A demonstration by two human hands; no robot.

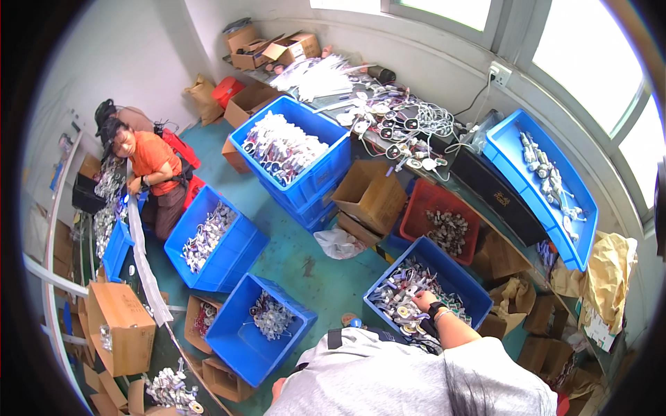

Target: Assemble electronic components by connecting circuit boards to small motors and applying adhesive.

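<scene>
Head view: right hand (422, 301) reaches down, fingers curled among small parts (402, 291) in blue crate (479, 291); left hand hidden.

Daylight pours through tall windows (590, 48) onto white walls (139, 48) and a teal floor (291, 256) in a crowded workroom, where a cluttered tabletop (416, 132) runs beneath the sill.

The right hand (421, 301) reaches out far ahead and low, palm down, fingers bent. A dark band sits on its wrist. The bare right arm stretches forward. The left hand is hidden.
</scene>
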